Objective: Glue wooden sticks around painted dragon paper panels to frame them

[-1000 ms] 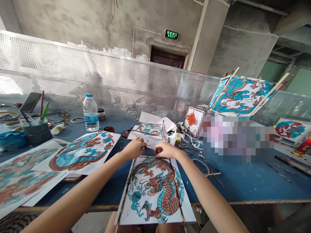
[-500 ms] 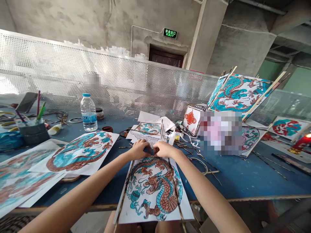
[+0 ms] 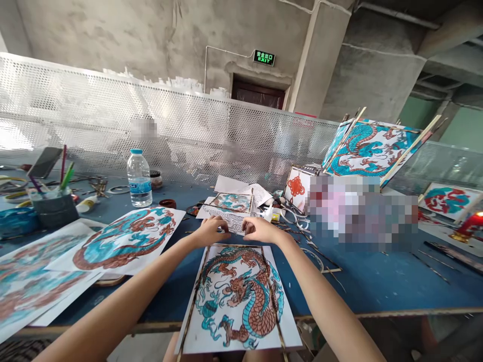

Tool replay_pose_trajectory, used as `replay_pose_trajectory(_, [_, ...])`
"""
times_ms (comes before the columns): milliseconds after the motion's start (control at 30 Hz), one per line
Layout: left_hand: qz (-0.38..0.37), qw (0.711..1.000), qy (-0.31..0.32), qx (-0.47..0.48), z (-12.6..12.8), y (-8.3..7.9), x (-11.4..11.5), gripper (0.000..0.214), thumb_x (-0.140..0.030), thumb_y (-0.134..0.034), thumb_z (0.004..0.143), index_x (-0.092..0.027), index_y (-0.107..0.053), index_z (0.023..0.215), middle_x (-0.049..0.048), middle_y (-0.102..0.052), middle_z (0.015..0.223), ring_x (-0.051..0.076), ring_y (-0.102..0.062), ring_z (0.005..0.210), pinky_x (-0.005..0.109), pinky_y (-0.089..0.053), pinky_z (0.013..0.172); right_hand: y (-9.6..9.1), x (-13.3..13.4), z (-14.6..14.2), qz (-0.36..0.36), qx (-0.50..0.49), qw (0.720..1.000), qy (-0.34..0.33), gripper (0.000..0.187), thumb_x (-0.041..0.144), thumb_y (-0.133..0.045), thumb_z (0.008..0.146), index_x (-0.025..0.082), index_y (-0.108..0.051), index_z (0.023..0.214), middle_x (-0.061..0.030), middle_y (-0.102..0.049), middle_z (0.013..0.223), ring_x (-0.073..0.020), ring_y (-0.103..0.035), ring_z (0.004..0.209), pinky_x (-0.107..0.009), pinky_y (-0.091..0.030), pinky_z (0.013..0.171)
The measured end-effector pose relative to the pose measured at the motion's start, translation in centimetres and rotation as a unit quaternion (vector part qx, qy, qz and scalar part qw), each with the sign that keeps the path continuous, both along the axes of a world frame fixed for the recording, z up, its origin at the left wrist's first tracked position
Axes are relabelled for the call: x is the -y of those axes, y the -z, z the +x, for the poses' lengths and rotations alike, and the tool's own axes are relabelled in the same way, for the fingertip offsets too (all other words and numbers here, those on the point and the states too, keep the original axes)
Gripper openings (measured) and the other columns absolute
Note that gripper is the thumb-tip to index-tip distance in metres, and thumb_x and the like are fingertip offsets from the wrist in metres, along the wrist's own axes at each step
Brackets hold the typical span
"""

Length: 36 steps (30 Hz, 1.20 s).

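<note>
A sheet with a brown and turquoise dragon (image 3: 256,306) lies in front of me, overhanging the table's front edge. Dark thin sticks run down its two sides, and another stick (image 3: 236,245) crosses its top. Just beyond that top edge is my left hand (image 3: 212,230), its fingers loosely bent and apart from the thumb. Facing it across a small gap, my right hand (image 3: 261,230) has curved fingers, and I see nothing held in either one. Behind both hands are a black line drawing (image 3: 234,221) and a small framed dragon picture (image 3: 232,202).
More painted dragon sheets (image 3: 128,239) lie at the left, near a water bottle (image 3: 139,178) and a brush pot (image 3: 55,207). A white glue bottle (image 3: 267,213) and loose sticks are right of centre. A large dragon lantern frame (image 3: 373,146) stands at the right.
My hands have moved a little apart and away from the top stick, with the gap between them wider. The dragon sheet stays in nearly the same place.
</note>
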<state>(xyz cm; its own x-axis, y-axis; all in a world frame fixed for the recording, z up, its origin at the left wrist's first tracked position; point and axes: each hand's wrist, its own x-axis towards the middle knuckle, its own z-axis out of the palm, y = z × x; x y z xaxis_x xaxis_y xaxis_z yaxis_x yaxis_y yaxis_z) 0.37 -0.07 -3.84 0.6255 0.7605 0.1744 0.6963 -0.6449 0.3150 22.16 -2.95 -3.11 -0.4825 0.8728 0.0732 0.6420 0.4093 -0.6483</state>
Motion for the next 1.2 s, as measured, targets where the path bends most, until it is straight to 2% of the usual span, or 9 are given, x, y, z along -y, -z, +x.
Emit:
replay_pose_trajectory(133, [-0.025, 0.999, 0.027, -0.026, 0.0, -0.2, 0.2, 0.028, -0.045, -0.056, 0.074, -0.021, -0.066, 0.084, 0.0064, -0.054, 0.098, 0.026, -0.044, 0.103, 0.04, -0.032, 0.092, 0.0, 0.2, -0.2, -0.027, 0.016, 0.999, -0.021, 0.032, 0.026, -0.069, 0.064, 0.019, -0.052, 0.09, 0.0009, -0.062, 0.077, -0.0143, -0.058, 0.069, -0.022, -0.043, 0.059])
replay_pose_trajectory(467, [-0.034, 0.997, 0.035, -0.059, 0.4, -0.2, 0.7, 0.02, -0.036, -0.056, 0.073, -0.02, -0.064, 0.083, 0.0061, -0.054, 0.098, 0.025, -0.045, 0.102, 0.036, -0.035, 0.088, 0.8, 0.4, -1.5, -0.011, -0.002, 0.998, -0.056, 0.029, 0.021, -0.065, 0.067, 0.02, -0.05, 0.092, 0.0015, -0.06, 0.075, -0.015, -0.058, 0.072, -0.024, -0.044, 0.063])
replay_pose_trajectory(700, [-0.024, 0.998, 0.042, -0.047, 0.5, 0.1, 0.9, 0.019, -0.031, -0.055, 0.073, -0.021, -0.066, 0.085, 0.0062, -0.055, 0.098, 0.025, -0.047, 0.101, 0.033, -0.037, 0.086, 0.9, 0.3, -1.9, 0.003, 0.01, 0.999, -0.046, 0.027, 0.02, -0.062, 0.068, 0.02, -0.049, 0.091, 0.0023, -0.057, 0.073, -0.0145, -0.055, 0.07, -0.024, -0.042, 0.062])
replay_pose_trajectory(900, [-0.036, 0.997, 0.06, -0.016, 0.1, -0.2, 0.7, 0.023, -0.036, -0.054, 0.074, -0.02, -0.066, 0.086, 0.006, -0.058, 0.096, 0.023, -0.049, 0.099, 0.03, -0.039, 0.086, 1.1, 0.3, -1.9, 0.008, 0.011, 0.999, -0.043, 0.026, 0.021, -0.061, 0.068, 0.02, -0.049, 0.09, 0.0024, -0.056, 0.073, -0.0141, -0.054, 0.068, -0.024, -0.041, 0.061])
replay_pose_trajectory(1200, [-0.052, 0.997, 0.065, -0.005, 0.0, -0.3, 0.4, 0.029, -0.043, -0.056, 0.071, -0.021, -0.068, 0.085, 0.0067, -0.058, 0.095, 0.025, -0.048, 0.1, 0.032, -0.04, 0.086, 0.9, 0.3, -1.4, -0.051, 0.016, 0.998, -0.03, 0.031, 0.018, -0.062, 0.063, 0.021, -0.046, 0.09, 0.0029, -0.056, 0.073, -0.015, -0.054, 0.068, -0.025, -0.041, 0.06])
